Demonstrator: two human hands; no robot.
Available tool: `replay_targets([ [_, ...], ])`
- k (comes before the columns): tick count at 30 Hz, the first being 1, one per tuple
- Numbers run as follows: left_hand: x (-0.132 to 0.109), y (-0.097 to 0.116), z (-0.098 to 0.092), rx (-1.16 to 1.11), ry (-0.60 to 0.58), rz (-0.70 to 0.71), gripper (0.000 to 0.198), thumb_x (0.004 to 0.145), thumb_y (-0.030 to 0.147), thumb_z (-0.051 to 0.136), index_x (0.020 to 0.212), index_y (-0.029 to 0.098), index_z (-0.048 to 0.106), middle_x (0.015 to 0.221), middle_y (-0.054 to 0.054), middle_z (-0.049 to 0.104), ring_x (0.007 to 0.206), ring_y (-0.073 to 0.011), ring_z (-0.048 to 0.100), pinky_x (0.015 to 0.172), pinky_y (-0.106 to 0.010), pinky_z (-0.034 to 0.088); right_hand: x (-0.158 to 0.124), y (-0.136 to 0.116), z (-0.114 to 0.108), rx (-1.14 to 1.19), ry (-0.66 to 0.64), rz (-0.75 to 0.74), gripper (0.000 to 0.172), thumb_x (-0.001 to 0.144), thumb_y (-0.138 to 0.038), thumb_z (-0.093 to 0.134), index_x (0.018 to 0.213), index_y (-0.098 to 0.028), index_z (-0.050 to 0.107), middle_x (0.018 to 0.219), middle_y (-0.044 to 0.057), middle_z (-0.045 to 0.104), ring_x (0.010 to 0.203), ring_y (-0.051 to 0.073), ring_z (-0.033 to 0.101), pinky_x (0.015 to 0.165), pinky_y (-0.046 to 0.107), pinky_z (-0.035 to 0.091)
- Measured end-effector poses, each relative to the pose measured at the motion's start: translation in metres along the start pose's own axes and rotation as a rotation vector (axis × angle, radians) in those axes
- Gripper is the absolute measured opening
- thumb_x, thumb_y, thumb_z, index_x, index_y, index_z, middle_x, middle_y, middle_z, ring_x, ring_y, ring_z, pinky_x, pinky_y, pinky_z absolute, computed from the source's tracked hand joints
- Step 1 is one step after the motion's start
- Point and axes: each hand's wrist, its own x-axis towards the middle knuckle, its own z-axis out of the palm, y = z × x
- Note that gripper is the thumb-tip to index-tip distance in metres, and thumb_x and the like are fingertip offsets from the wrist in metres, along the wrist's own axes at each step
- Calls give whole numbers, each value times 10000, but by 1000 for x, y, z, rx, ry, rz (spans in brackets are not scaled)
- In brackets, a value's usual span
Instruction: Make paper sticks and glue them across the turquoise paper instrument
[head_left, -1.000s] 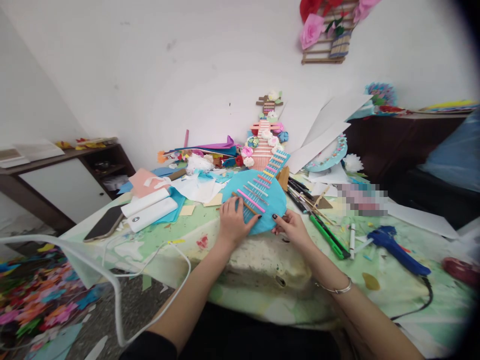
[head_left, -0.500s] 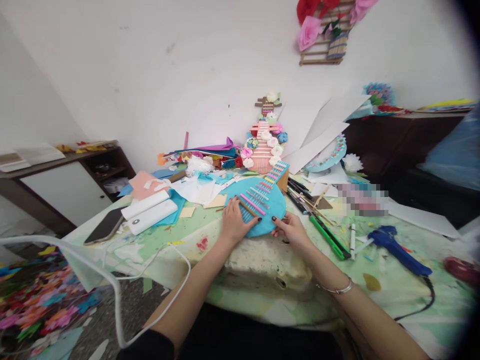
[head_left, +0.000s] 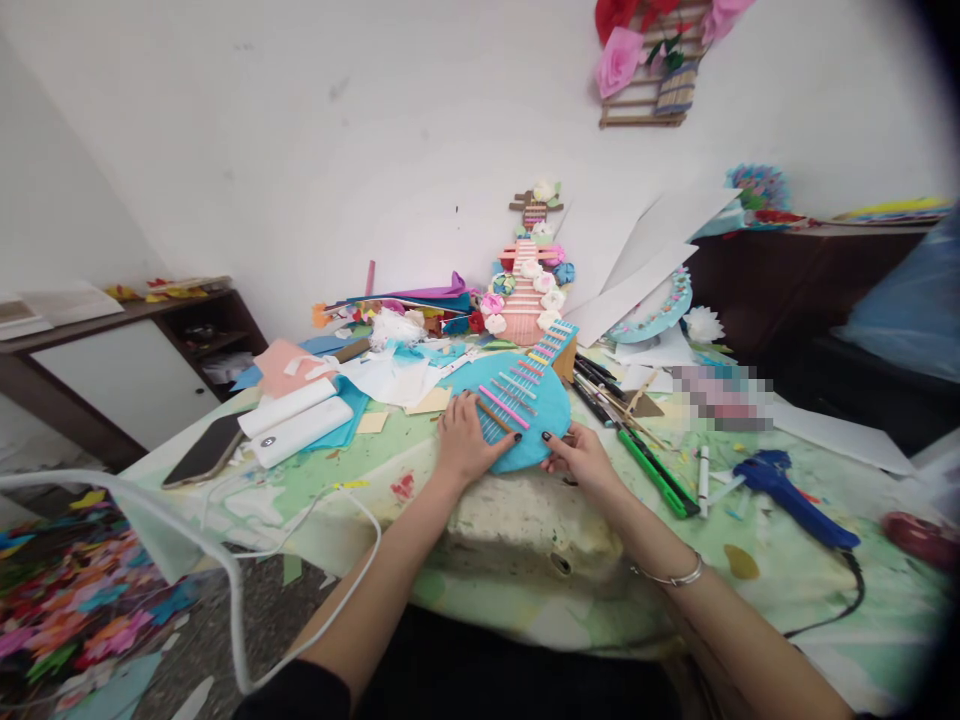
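here's the blue lute (head_left: 553, 405)!
left hand (head_left: 466, 440) half-spread across it, right hand (head_left: 586, 460) pinching its edge, fingers curled.

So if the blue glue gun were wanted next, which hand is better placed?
Probably the right hand: the blue glue gun lies on that side. It holds the edge of the blue craft piece, though; the left hand, spread on that piece, is farther away.

We could pass a hand across the tablecloth (head_left: 379, 465) left of the left hand (head_left: 465, 440); a white cord (head_left: 235, 600) loops nearer us. Pens (head_left: 660, 472) crowd the right of the blue lute (head_left: 551, 408); a pink lute (head_left: 517, 322) stands behind it.
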Motion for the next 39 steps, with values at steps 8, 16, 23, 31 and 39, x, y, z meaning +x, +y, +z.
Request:
replay_targets([
  [8, -3, 4, -3, 73, -35, 3, 755, 683, 695, 520, 1204, 151, 469, 1360, -207, 411, 1274, -379, 331, 1007, -533, 285, 0, 2, 0, 50, 0, 19, 307, 651, -335, 726, 799, -184, 504, 578, -4, 658, 448, 130, 610, 430, 214, 502],
  [16, 7, -10, -1, -87, -158, 41, 685, 647, 663, 596, 1126, 189, 472, 1242, -131, 519, 1214, -313, 432, 995, -460, 346, -13, -5, 11, 153, 27, 205, 223, 684, -207, 696, 851, -166, 555, 689, 30, 696, 552, 144, 666, 545, 235, 569],
  [23, 18, -22, -2, -153, -258, 159, 796, 598, 681, 620, 1183, 177, 425, 1284, -158, 481, 1235, -330, 414, 1011, -478, 327, -36, -6, 23, 310, 26, 235, 198, 692, -158, 680, 844, -172, 553, 731, 15, 690, 611, 145, 677, 652, 270, 581],
  [31, 35, -16, -16, -105, -379, 174, 712, 549, 700, 631, 1059, 224, 494, 1167, -116, 557, 1114, -338, 496, 969, -529, 335, -83, -29, 4, 83, -59, 354, 298, 717, -333, 680, 949, -171, 585, 988, 129, 686, 652, 186, 693, 617, 314, 575],
  [39, 42, -15, -16, -78, -439, 217, 796, 540, 724, 612, 1148, 233, 462, 1251, -141, 521, 1186, -382, 436, 989, -652, 229, -144, -52, -96, -376, 574, -112, 376, 675, -531, 673, 937, -263, 657, 1087, 118, 652, 805, 249, 678, 706, 365, 572],
])
